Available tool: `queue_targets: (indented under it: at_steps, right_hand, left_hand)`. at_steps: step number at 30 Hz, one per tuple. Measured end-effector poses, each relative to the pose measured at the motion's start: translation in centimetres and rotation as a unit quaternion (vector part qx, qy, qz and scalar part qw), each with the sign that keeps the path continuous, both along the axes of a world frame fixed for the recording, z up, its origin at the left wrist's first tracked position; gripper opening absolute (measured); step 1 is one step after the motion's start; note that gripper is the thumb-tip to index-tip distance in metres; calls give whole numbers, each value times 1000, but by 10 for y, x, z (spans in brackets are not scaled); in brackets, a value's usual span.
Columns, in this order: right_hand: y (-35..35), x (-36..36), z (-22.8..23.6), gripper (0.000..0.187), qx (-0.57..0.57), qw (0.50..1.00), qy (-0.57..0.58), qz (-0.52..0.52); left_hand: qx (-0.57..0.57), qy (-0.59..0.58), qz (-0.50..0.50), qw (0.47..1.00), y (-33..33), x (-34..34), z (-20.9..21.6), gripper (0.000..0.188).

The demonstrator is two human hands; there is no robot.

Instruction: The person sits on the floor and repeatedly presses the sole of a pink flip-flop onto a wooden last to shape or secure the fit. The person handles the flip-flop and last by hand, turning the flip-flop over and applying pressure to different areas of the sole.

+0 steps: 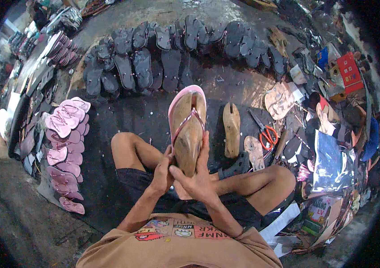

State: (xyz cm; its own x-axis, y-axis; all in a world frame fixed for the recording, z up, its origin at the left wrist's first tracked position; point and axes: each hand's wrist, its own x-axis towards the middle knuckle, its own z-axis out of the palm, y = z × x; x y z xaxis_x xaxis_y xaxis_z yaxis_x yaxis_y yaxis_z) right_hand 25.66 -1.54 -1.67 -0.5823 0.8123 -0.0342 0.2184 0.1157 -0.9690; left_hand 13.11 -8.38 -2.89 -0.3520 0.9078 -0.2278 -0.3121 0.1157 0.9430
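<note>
Sandal: a pink sandal [187, 117] with a pink thong strap, mounted on a wooden last, is held up over the lap, toe end pointing away from the person; its heel end is hidden by both hands.
Left hand: the left hand [162, 173] grips the heel part from the left side; the fingers are closed on it, but the fingertips go behind the last and cannot be seen.
Right hand: the right hand [197, 175] grips the same end from the right; its fingers [204, 147] lie up along the right edge of the last, pressed on the wood.
Legs: the person sits cross-legged on the floor [132, 114], knees left and right of the sandal; the feet are mostly covered by the arms.
Second last: a bare wooden last [231, 129] lies on the floor just to the right of the sandal, apart from it.
Scissors: scissors [267, 134] with red handles lie to the right of the bare last; the blades are dark and hard to separate from the floor.
Dark soles: a curved row of dark soles [172, 53] is spread on the floor beyond the sandal; the far ones overlap.
Pink soles: a pile of pink soles [67, 152] stands at the left, stacked, so the number cannot be told.
Right side: a heap of packets and scraps [333, 165], bent by the lens rim, unclear in detail.
</note>
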Motion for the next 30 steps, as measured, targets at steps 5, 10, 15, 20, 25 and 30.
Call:
queue_targets:
  at_steps: [5, 10, 15, 20, 25, 30]
  right_hand:
    - [-42, 11, -46, 133, -73, 981, 129, 128]
    - [-4, 29, -15, 114, -304, 947, 101, 20]
    - [61, 7, 0, 100, 327, 918, -217, -56]
    - [110, -22, 58, 87, -24, 990, -122, 64]
    - [119, -23, -1, 60, -102, 968, -10, 230]
    - [129, -84, -26, 46, -164, 930, -69, 321]
  left_hand:
    - [-97, 81, 113, 986, 18, -53, -44, 42]
    - [-72, 431, 177, 882, -10, -149, -23, 38]
    - [-82, 521, 25, 849, -13, -117, 57, 51]
    - [21, 527, -80, 846, -18, -96, 67, 52]
    - [-93, 410, -38, 906, -58, -111, 40, 55]
    - [-88, 228, -50, 968, -109, -125, -19, 43]
